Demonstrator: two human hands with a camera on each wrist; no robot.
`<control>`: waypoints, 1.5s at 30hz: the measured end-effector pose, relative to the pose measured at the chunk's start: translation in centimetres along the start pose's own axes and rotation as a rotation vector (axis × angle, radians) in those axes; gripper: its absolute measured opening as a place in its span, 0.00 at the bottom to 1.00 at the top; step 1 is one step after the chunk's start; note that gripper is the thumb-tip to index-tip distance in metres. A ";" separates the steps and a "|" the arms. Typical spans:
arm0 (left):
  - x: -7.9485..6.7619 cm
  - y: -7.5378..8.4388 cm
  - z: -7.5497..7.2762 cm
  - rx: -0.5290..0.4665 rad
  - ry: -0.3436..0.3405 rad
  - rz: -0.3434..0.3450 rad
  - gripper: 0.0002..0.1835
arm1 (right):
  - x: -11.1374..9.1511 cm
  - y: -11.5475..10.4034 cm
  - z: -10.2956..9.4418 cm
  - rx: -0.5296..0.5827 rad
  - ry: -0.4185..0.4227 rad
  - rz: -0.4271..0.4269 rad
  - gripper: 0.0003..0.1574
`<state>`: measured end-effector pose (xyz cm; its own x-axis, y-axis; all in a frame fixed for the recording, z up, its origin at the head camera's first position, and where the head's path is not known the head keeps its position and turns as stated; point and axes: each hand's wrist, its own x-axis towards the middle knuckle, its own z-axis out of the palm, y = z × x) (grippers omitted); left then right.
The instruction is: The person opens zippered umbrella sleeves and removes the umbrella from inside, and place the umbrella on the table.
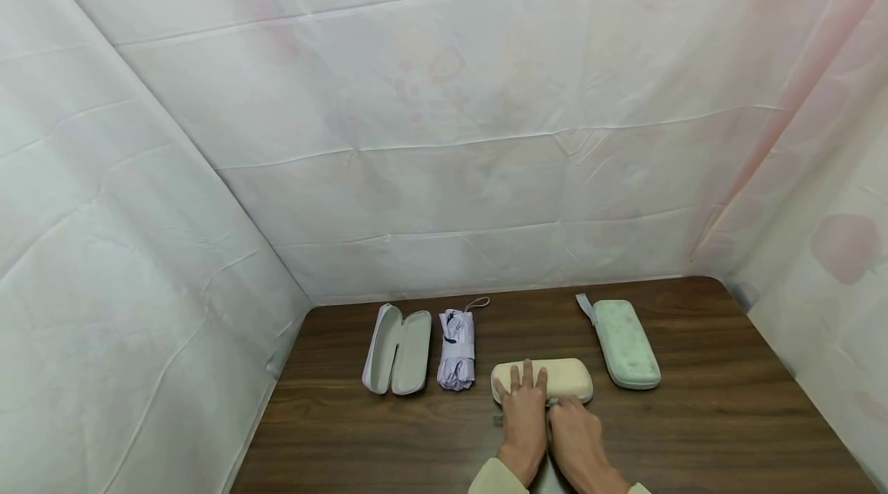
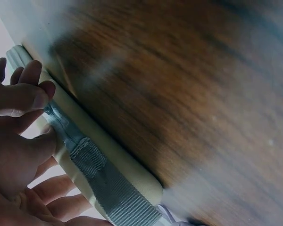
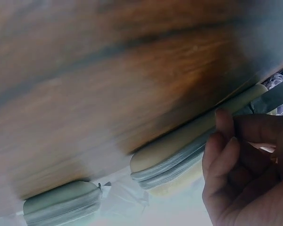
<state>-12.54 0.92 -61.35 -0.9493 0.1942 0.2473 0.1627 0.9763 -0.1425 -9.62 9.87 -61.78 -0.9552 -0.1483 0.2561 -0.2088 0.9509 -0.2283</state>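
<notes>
A cream zip case [image 1: 567, 377] lies crosswise near the front of the table. My left hand [image 1: 525, 415] rests on its left part, fingers spread across the top. Against the case's front side, my right hand [image 1: 577, 432] has curled fingers and pinches the zipper pull, which is mostly hidden by the fingertips. Grey zipper tape [image 3: 172, 162] runs along the side of the case. From its left end a grey wrist strap [image 2: 125, 195] sticks out, close to the left hand in the left wrist view.
An open case with grey lining [image 1: 412, 351] stands at the left. Beside it lies a folded lilac umbrella [image 1: 456, 351] with a loop. To the right is a closed pale green case [image 1: 627, 344] with a strap. Whitish fabric walls [image 1: 444, 132] border the wooden table [image 1: 361, 440].
</notes>
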 end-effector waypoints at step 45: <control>-0.5 -1.2 -0.5 0.024 0.078 0.042 0.26 | -0.3 1.4 -0.1 0.000 0.098 -0.038 0.11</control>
<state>-12.14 -0.26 -60.86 -0.9177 0.2424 0.3148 0.1942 0.9649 -0.1770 -9.64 11.25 -62.09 -0.9216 -0.1569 0.3550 -0.2444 0.9451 -0.2168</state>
